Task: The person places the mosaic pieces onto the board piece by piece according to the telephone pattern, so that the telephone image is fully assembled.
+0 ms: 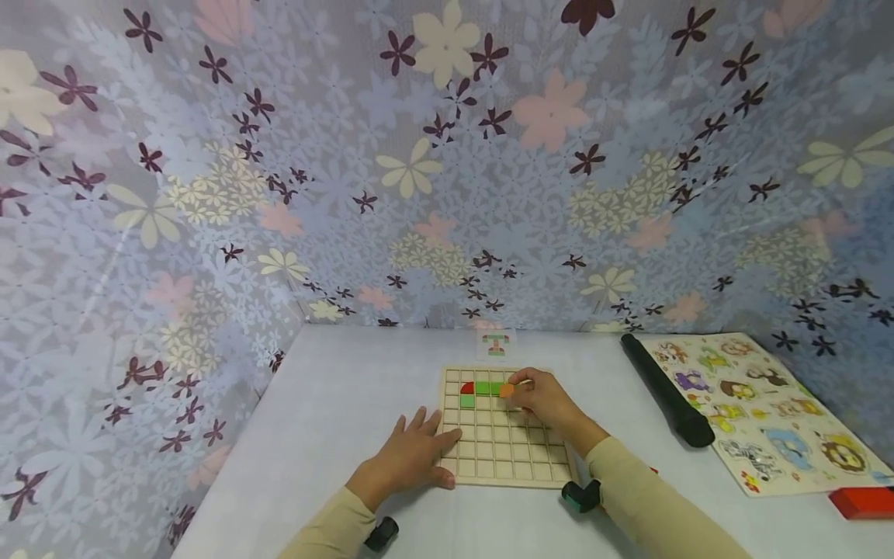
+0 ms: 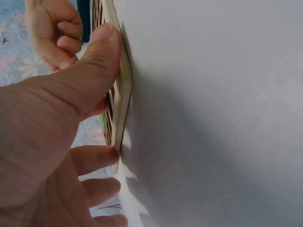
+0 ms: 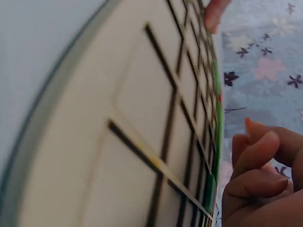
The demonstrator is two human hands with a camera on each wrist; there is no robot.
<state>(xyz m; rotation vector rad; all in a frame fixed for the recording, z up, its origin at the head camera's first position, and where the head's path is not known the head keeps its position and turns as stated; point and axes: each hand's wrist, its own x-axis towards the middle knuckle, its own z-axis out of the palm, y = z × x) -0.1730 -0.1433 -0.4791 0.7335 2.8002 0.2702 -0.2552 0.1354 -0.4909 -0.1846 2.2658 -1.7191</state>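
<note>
A wooden grid board [image 1: 503, 470] lies on the table. In its upper rows sit a red rounded piece [image 1: 467, 387], green pieces [image 1: 487, 389] side by side, and a light green piece [image 1: 467, 401] under the red one. My right hand [image 1: 548, 404] pinches an orange piece [image 1: 506, 390] at the right end of the green ones; the right wrist view shows the orange tip [image 3: 248, 124] between the fingers. Spread over the board's left edge, my left hand [image 1: 412, 454] rests with its fingers extended; the left wrist view shows its thumb [image 2: 102, 56] against the board's rim [image 2: 124, 94].
Behind the board lies a small pattern card [image 1: 497, 345]. To the right are a black microphone-like object [image 1: 667, 392], an animal picture board [image 1: 768, 419] and a red block [image 1: 862, 503]. Floral fabric [image 1: 447, 194] rises behind the table.
</note>
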